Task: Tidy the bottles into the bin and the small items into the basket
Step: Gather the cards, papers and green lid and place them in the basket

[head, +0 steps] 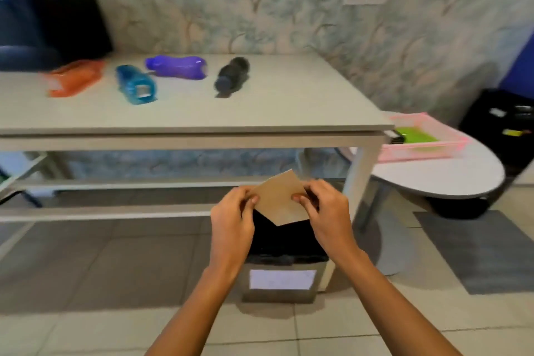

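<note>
Several bottles lie on their sides on the grey table: an orange bottle, a blue bottle, a purple bottle and a dark bottle. On the floor in front of the table stands the grey bin with a white label and a dark inside. Above its opening, my left hand and my right hand pinch the two sides of a brown cardboard lid, which is tilted. A pink basket with a green item inside sits on a round white side table.
The round white side table stands to the right of the grey table. A black chair is at the back left. A black unit and a grey floor mat are at the right. Tiled floor surrounds the bin.
</note>
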A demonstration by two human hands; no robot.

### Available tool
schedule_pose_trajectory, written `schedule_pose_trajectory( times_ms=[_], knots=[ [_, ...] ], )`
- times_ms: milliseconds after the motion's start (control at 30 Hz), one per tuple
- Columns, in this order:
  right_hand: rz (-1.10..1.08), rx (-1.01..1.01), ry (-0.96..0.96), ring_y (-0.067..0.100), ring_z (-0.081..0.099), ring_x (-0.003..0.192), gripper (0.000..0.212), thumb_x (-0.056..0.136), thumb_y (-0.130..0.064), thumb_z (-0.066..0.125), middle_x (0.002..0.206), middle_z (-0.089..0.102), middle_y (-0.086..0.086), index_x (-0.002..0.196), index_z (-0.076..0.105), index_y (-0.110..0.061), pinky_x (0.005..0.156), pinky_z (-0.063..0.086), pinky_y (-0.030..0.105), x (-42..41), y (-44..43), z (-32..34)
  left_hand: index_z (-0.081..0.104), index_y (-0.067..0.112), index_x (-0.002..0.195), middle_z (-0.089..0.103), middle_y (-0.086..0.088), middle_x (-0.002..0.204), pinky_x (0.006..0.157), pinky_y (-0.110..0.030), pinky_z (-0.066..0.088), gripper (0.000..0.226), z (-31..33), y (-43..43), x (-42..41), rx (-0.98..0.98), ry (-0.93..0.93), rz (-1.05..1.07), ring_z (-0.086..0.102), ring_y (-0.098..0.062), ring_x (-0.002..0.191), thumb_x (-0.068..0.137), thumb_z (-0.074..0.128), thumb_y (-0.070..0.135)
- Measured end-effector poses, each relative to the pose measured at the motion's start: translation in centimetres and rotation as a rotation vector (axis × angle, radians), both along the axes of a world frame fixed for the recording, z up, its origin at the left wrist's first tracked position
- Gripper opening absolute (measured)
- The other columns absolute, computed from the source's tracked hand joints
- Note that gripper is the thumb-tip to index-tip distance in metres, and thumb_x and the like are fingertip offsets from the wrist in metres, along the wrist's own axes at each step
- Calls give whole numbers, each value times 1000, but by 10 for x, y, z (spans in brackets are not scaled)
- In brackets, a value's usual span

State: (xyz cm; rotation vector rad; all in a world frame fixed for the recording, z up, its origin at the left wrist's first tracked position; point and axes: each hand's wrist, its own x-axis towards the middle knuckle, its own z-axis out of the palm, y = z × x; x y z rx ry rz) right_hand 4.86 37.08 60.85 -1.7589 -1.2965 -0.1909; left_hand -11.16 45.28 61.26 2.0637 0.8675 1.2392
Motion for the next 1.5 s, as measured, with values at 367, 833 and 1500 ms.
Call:
schedule_pose_trajectory(
  times_ms=[367, 833, 1500],
  knots=[
    [-391, 20, 85, 1, 50, 75, 7, 82, -14, 73, 80, 63, -6, 84, 66, -14, 65, 39, 4, 228, -139, -7, 56, 26, 121, 64, 15, 99, 78, -2, 46, 30, -19, -107, 259, -166, -81, -280, 63, 3, 91, 91, 58, 25],
    [-608, 146, 317, 2, 61, 81, 11, 86, -25, 69, 87, 65, -8, 91, 67, -16, 63, 50, 12, 420, -129, -22, 68, 36, 89, 72, 19, 86, 71, -24, 59, 16, -44, -73, 503, -382, -50, -493, 68, 1, 77, 85, 68, 21],
    [-537, 30, 622, -8, 57, 59, 6, 82, -15, 73, 73, 64, -10, 84, 68, -15, 56, 41, 0, 697, 92, -41, 29, 23, 146, 19, 2, 158, 116, -34, -1, 58, -119, 77, 714, -279, 456, -259, 12, -20, 147, 94, 46, 41]
  ],
)
